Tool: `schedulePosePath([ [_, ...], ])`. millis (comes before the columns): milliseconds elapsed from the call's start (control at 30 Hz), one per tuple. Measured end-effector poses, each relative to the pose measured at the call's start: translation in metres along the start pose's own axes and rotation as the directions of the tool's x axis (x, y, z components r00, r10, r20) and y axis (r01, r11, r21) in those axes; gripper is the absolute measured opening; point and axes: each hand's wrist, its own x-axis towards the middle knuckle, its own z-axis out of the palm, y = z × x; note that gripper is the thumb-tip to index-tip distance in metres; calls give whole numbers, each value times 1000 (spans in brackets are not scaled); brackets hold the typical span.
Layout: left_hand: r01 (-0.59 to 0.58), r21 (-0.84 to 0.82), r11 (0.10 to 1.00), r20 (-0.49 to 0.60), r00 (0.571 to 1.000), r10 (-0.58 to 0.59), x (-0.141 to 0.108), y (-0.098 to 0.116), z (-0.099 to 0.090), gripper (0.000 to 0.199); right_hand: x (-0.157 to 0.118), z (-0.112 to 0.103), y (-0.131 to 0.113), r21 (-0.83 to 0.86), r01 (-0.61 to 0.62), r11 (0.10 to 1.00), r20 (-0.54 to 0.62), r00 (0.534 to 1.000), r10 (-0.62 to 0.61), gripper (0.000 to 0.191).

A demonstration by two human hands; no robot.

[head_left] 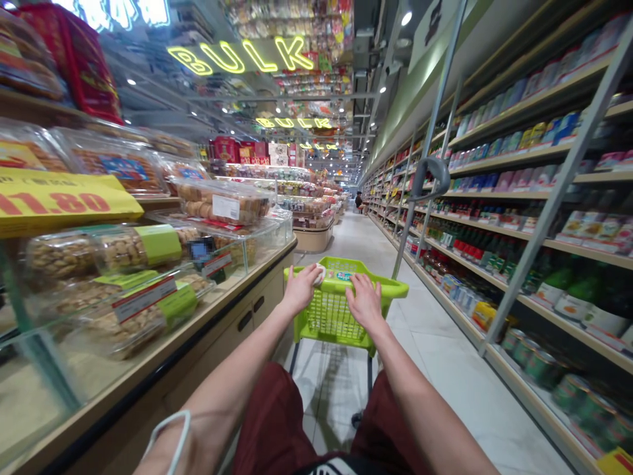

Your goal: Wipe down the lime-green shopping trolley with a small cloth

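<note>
A lime-green shopping cart (329, 316) with a lattice basket stands right in front of me. Over the left part of its near rim lies my left hand (301, 289), fingers curled in. A small white thing (320, 274), perhaps crumpled tissue, shows at those fingertips. My right hand (364, 300) rests on the right part of the rim with its fingers stretched and spread. Between both hands is a printed colourful label (341, 276) on the handle. What lies inside the basket is mostly hidden.
Along the left runs a glass-edged counter (277, 260) with clear boxes of nuts (133, 247) and a yellow price sign (64, 201). Tall shelves (534, 231) of cans and bottles line the right. The tiled aisle (359, 231) leads ahead to a distant person (359, 200). A grey pole (420, 178) stands right.
</note>
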Motion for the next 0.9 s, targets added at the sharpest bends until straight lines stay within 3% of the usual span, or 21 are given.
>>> schedulePosePath([
  [300, 107, 12, 994, -62, 992, -106, -2, -6, 3, 53, -7, 2, 8, -39, -22, 999, -21, 1000, 22, 45],
  [567, -61, 26, 998, -36, 997, 62, 19, 71, 21, 40, -7, -3, 14, -24, -39, 999, -80, 996, 37, 44],
  [667, -116, 16, 993, -21, 993, 116, 22, 87, 24, 38, -6, -7, 18, -19, -48, 999, -96, 994, 46, 43],
  [767, -115, 2, 993, -11, 993, 115, 22, 85, 22, 39, -6, -8, 22, -4, -55, 998, -103, 993, 55, 43],
  [900, -9, -32, 999, -18, 1000, 9, 23, 73, 16, 42, -8, -7, 25, 17, -87, 996, -98, 991, 88, 43],
])
